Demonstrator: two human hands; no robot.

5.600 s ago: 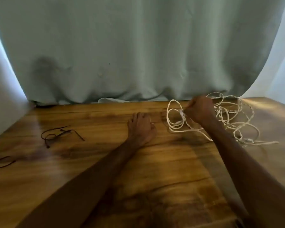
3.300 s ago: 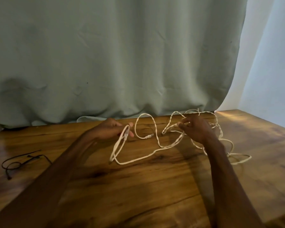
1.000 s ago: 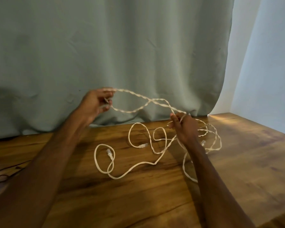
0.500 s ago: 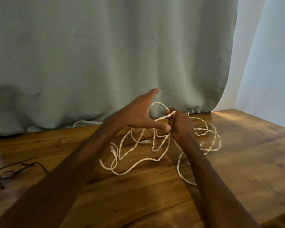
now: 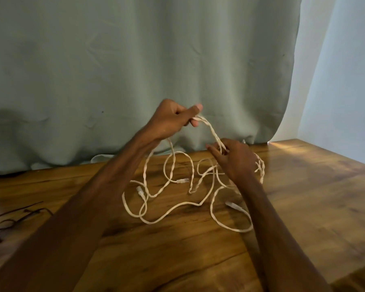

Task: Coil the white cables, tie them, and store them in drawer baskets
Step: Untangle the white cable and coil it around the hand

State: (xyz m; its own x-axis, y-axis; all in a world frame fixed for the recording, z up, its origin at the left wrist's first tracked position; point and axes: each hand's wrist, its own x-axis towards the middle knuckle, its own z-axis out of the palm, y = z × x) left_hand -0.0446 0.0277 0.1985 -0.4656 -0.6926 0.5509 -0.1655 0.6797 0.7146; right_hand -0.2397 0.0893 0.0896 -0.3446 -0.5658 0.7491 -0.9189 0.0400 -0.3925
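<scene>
White cables [image 5: 212,132] lie in one loose tangle at the middle of the tabletop [image 5: 303,207], two strands twisted together along much of their run; how many cables there are in all I cannot tell. Three plug ends [image 5: 182,181] show among the loops. The left hand [image 5: 173,119] is raised at the tangle's 12 o'clock, its grip pinching a twisted stretch. The right hand [image 5: 234,159] is lower, at 2 o'clock, its grip curled round the same stretch. A green curtain [image 5: 135,60] covers the far edge. Bare wood lies at 6 and 3 o'clock. One bunch of thin dark cords [image 5: 27,211] lies at 9 o'clock, well apart.
</scene>
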